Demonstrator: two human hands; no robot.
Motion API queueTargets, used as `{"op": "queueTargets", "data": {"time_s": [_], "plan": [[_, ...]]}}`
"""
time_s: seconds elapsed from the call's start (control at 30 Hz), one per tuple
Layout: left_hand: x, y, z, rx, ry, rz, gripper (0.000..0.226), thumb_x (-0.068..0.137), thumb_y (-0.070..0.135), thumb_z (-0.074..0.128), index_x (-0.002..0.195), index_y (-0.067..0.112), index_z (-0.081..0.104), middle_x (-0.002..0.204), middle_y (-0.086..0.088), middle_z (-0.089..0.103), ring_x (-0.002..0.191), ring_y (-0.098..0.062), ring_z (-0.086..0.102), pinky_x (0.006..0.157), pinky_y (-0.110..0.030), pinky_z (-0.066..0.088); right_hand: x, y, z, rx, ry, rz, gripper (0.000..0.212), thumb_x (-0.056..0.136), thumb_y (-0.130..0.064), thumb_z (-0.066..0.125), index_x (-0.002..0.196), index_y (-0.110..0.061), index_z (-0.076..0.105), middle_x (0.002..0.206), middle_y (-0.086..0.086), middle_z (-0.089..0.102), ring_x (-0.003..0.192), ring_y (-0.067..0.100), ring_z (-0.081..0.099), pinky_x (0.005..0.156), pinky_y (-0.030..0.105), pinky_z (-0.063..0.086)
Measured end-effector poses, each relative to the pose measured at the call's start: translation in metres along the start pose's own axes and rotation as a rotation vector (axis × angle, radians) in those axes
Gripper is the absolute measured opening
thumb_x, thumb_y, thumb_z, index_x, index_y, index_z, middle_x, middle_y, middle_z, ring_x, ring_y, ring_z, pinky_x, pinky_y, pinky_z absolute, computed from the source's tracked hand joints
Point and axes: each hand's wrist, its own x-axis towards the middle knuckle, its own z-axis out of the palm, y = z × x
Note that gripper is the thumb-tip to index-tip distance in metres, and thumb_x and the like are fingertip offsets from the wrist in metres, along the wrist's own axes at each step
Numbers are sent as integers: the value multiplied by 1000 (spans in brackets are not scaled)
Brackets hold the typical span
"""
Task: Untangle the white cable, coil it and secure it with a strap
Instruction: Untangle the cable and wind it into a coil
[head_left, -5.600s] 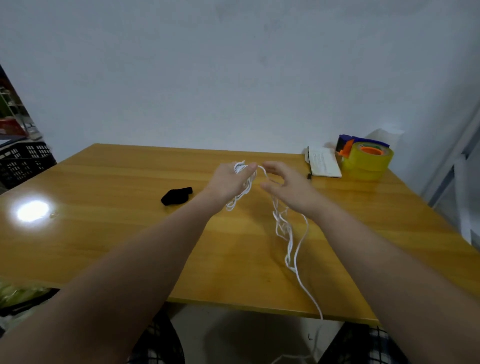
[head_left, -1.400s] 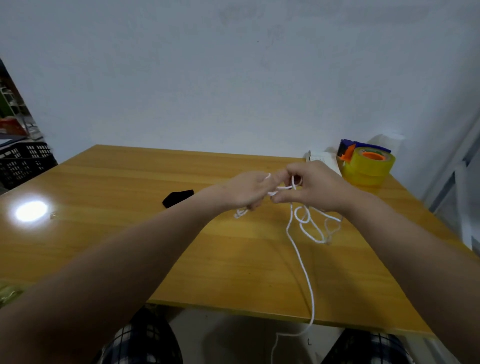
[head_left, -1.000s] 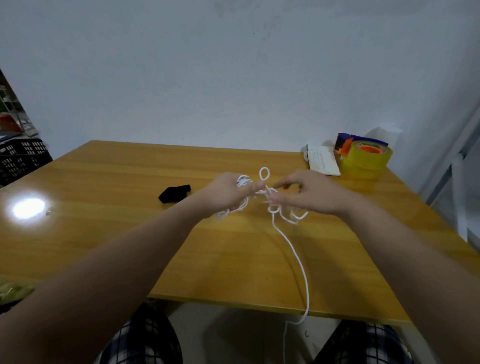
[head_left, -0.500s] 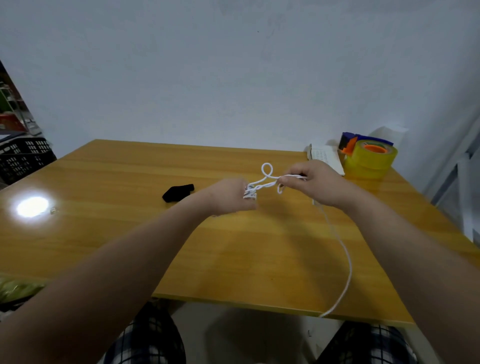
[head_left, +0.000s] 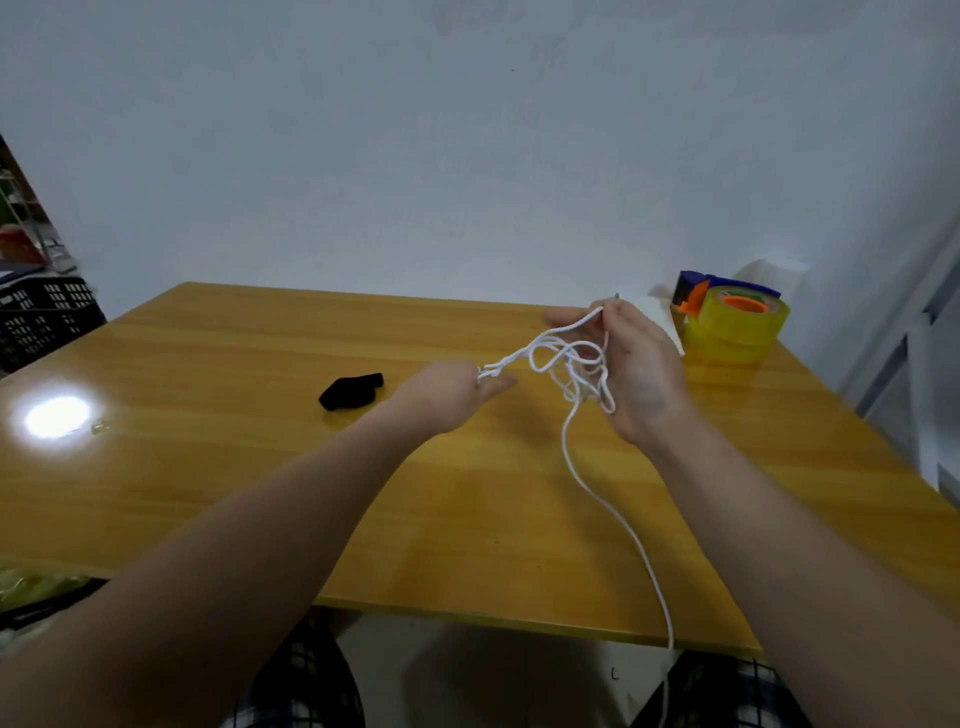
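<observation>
Thin white cable, looped and tangled, is pinched by left hand and gripped in curled right hand; black fabric strap is laid left of both.

no text, label, brand, number or sign can be read here. the yellow tape roll at the far right corner of the table shows only plain colour. the white pad just beside it is blurred and mostly hidden, so any writing on it cannot be made out.
</observation>
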Motion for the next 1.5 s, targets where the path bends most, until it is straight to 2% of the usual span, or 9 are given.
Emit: {"op": "queueTargets", "data": {"time_s": [0.3,0.4,0.53,0.73,0.9,1.07,1.2,1.33,1.5], "plan": [[-3,-32,-7,133,1,-69,50,99,50,29,72,11,45,69,-6,49,60,-23,42,57,-33,33,25,-17,-32,42,593,-78,34,95,-10,34,62,-19,37,44,-8,36,41,9,31,46,22,32],[-8,-40,-8,98,-28,-121,46,100,45,31,82,11,55,72,-7,47,56,-20,40,53,-31,29,15,-4,-35,-766,244,-143,17,94,-37,50,87,-22,53,73,-10,49,59,-3,45,57,21,39],[-10,-39,-10,-265,-75,-99,65,85,64,51,80,-1,60,58,-6,51,45,-15,45,48,-25,36,14,14,-30,-1615,-273,-74,48,73,-67,58,114,-42,62,105,-4,40,110,13,43,91,36,36],[-25,-25,-14,-868,-334,80,63,82,61,58,61,15,21,47,2,17,45,-16,17,48,-25,20,25,20,-35,-1916,-113,-263,42,98,-46,32,104,-23,66,105,6,40,107,27,41,90,40,27],[-30,-3,-21,-1173,-116,20,44,98,34,47,61,18,30,43,8,20,38,-9,18,42,-20,19,31,25,-58,-2028,68,-104,24,89,-5,48,113,-6,47,106,16,57,100,32,51,69,34,43],[-19,-7,-18,-1396,225,-61,43,97,25,50,59,18,30,42,7,22,34,-8,21,42,-22,19,27,37,-88,-1920,136,191,26,97,-4,31,112,2,52,109,22,60,102,36,56,72,38,44],[-17,11,-29,-1520,158,-61,43,97,38,49,63,19,30,42,8,21,37,-10,21,43,-23,20,27,46,-77,-1506,11,405,38,96,-43,43,103,-11,62,95,10,59,91,28,57,80,36,47],[-20,24,-40,-1452,58,-41,44,93,48,48,64,19,31,40,8,21,36,-9,24,51,-25,16,27,24,-45,-1102,116,-6,22,89,-41,57,104,-24,53,119,4,52,105,26,58,85,35,46],[-23,34,-43,-1480,14,-27,45,91,51,49,64,19,34,38,8,23,37,-9,27,51,-25,16,-4,11,10,-460,-364,218,59,83,-37,65,133,-25,38,101,8,69,89,22,70,89,36,53]]}}
